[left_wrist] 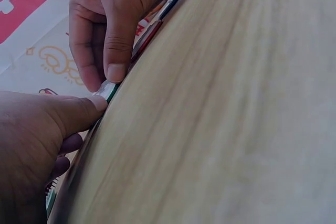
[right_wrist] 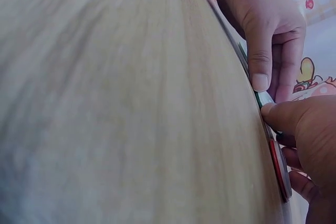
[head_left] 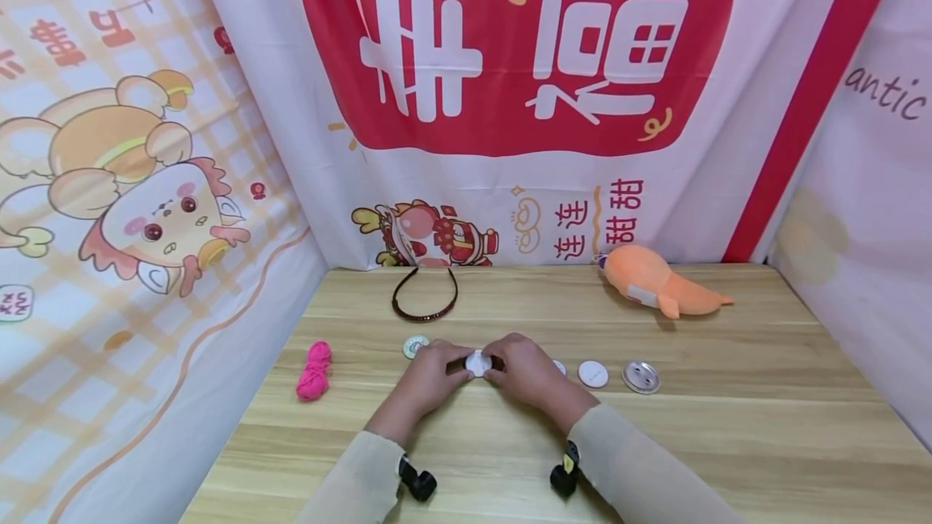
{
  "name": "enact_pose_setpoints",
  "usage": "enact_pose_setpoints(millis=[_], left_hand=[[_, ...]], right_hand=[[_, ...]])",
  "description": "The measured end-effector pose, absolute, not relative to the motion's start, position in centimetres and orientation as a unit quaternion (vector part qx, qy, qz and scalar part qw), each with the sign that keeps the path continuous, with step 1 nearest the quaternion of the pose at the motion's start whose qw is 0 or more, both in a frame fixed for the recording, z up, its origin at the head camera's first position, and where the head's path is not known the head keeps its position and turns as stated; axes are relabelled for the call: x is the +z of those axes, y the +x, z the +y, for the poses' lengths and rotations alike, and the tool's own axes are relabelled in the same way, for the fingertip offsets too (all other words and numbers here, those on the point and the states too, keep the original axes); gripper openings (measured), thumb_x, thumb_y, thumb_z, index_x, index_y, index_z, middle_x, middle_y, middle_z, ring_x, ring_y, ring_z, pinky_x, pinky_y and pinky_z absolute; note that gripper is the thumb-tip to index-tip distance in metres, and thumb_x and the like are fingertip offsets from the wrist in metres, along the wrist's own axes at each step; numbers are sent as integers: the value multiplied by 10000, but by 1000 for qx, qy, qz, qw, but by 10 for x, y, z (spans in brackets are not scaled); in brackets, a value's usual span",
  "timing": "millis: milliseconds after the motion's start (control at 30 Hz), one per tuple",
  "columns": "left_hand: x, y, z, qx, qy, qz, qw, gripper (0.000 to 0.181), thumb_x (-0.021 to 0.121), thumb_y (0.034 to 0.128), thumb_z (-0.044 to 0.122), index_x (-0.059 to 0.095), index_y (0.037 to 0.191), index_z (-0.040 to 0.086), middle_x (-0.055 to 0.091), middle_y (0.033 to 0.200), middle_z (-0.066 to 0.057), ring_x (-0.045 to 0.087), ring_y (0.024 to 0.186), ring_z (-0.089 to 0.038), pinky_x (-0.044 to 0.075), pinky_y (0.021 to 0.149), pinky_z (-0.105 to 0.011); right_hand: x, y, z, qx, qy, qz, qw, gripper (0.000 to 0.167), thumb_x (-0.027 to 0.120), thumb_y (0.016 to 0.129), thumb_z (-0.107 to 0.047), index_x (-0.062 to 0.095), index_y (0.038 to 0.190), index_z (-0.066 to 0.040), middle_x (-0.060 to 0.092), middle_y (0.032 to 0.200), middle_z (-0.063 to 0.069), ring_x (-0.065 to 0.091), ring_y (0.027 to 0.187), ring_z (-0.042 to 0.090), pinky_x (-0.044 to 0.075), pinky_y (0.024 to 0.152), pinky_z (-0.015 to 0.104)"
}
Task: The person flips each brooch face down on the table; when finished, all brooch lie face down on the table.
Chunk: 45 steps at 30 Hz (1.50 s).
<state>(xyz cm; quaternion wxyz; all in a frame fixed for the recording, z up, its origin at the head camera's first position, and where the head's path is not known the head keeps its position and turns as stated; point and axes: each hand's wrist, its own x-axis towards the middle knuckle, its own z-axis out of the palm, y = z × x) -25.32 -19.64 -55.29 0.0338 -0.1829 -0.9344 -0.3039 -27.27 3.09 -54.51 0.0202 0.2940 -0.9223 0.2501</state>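
Thumb and fingers of my left hand (head_left: 431,378) pinch the left edge of a small round badge (head_left: 478,363), pale on top, in the head view. My right hand (head_left: 530,372) pinches the same badge from the right. In the left wrist view, the badge (left_wrist: 109,88) sits low at the tabletop, with a green edge showing between the two thumbs. A second badge (head_left: 415,346), with a printed face, lies just beyond my left hand. Another white disc (head_left: 559,366) is partly hidden behind my right hand.
Right of my hands lie a white round badge (head_left: 593,373) and a silver metal disc (head_left: 641,377). Pink yarn (head_left: 315,372) is at the left. A dark headband (head_left: 425,315) and an orange plush toy (head_left: 655,281) lie near the back curtain (head_left: 524,221).
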Motion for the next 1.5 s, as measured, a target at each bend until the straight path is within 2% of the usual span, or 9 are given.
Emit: enact_pose_setpoints(millis=[333,600,933,1100,1267,1400,1500], left_hand=[[-554,-254,-198,-279,-197,-939,49,371,825,995,284,788,1345,169,787,1240,-11,698,1173,-191,602,1045,-414],[-555,-255,-199,-265,-209,-940,55,288,832,987,289,826,1260,196,801,1196,26,697,1152,-170,602,1043,-407],[-553,-254,-201,-271,-201,-940,51,283,832,988,291,825,1255,198,792,1199,23,696,1160,-176,595,1052,-417],[-551,-255,-214,-285,-153,-943,73,326,861,964,302,795,1254,166,765,1268,-27,682,1237,-243,556,1121,-466],[-547,-258,-234,-304,-67,-946,93,487,887,930,295,697,1336,103,675,1406,-138,601,1361,-339,489,1204,-529],[-549,-262,-249,-300,-27,-950,87,587,907,905,307,652,1374,64,640,1442,-185,578,1360,-362,480,1208,-542],[-552,-264,-257,-298,-15,-951,84,598,908,903,308,652,1373,41,654,1419,-194,588,1336,-367,494,1188,-543]], right_hand=[[-545,-273,32,244,302,-921,20,260,821,999,-267,804,1232,-152,799,1194,19,695,1198,228,603,1051,439],[-546,-273,33,224,329,-917,33,157,793,1023,-250,823,1152,-165,800,1252,12,687,1253,257,576,1108,444],[-548,-274,34,238,317,-918,30,166,806,1013,-269,818,1149,-174,803,1224,-5,693,1235,237,581,1099,437],[-548,-274,33,252,300,-920,19,224,821,1001,-282,811,1188,-161,799,1237,14,686,1261,244,569,1123,447],[-546,-273,33,266,291,-919,10,244,824,999,-267,808,1206,-139,795,1246,38,677,1273,259,560,1134,461],[-546,-273,33,273,292,-917,11,225,830,992,-245,807,1182,-125,797,1226,47,681,1253,270,565,1122,472],[-546,-273,32,268,292,-918,12,221,833,990,-242,807,1178,-129,799,1225,43,683,1252,267,566,1123,471]])
